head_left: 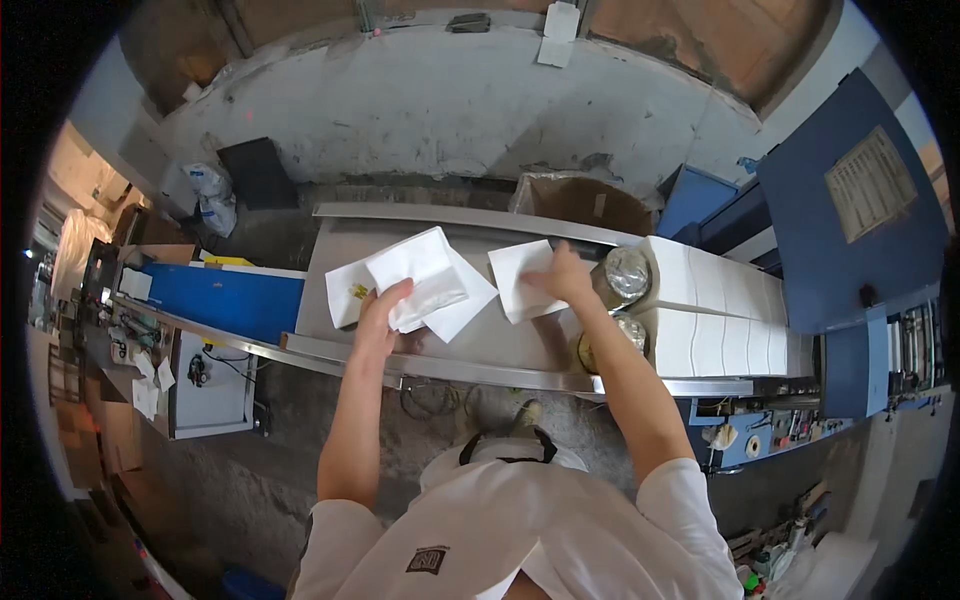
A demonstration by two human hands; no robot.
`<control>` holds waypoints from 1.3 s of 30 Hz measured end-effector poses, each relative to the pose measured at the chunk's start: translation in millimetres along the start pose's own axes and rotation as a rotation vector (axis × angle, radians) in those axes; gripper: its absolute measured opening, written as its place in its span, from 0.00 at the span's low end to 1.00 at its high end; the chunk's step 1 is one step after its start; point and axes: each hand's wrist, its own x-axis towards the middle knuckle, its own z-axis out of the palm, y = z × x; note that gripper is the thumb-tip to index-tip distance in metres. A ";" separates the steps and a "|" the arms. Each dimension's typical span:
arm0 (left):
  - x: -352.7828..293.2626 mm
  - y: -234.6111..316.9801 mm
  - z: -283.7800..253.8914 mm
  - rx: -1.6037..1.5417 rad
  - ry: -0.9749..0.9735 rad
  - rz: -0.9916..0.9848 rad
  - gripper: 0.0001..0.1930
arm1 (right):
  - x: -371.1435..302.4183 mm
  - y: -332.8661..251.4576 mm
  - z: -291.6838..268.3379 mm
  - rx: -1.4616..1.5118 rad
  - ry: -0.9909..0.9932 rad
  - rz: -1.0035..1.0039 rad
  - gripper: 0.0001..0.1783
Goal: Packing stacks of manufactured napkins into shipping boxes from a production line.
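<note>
Resting on a grey work table [520,345], a loose pile of white paper sheets [430,285] is held by the left hand [385,315], whose fingers are curled and clamped over the lower edge of the pile, near the front of the table. A single white sheet [520,283] lies just to the right of the pile and is pressed flat by the right hand [565,275], the fingers being spread apart on its right half. Just beside that hand two shiny round rollers [622,278] are seen, one behind the other, at the mouth of a blue machine [850,250]. Two tall stacks of white folded paper [715,310] are lined up behind the rollers, side by side. A steel rail [470,370] is set along the table's near edge, and a brown cardboard box [585,200] is placed behind the table
</note>
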 end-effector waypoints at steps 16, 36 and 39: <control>-16.5 25.2 -48.7 -0.192 0.033 -0.005 0.27 | -1.4 -5.5 3.1 0.636 -0.041 0.071 0.41; -37.9 63.4 -59.6 -0.445 -0.028 0.014 0.22 | -15.7 -47.5 -51.7 1.508 -0.314 0.210 0.29; -31.7 62.8 -58.2 -0.488 -0.044 -0.024 0.21 | -12.7 -20.2 -15.3 1.395 -0.246 0.198 0.30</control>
